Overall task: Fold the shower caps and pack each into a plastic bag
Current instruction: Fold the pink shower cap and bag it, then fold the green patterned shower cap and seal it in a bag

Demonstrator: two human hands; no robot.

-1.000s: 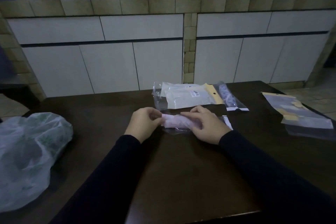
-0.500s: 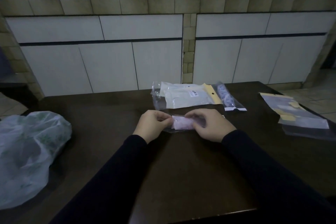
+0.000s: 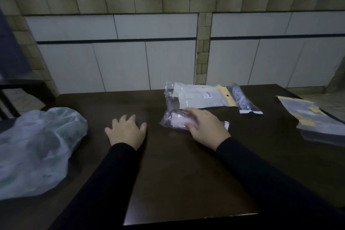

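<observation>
Two hands show at the middle of the frame, both in dark sleeves. The left hand [image 3: 127,131] lies flat on the dark table [image 3: 186,183] with fingers spread wide, holding nothing. The right hand [image 3: 204,127] rests over one small clear plastic bag [image 3: 169,119] with a pale pink folded shower cap [image 3: 180,120] inside, fingers curved over its right end, just right of centre. Just above it lie two more packets: one clear bag with white contents and a yellow header [image 3: 200,97], bearing a small barcode sticker too small to read, and one narrow clear bag with a blue-patterned cap [image 3: 240,100] beside it. At the right edge sits one stack of flat bags [image 3: 309,119], its count unclear. One large crumpled translucent sack [image 3: 35,147] fills the left edge.
</observation>
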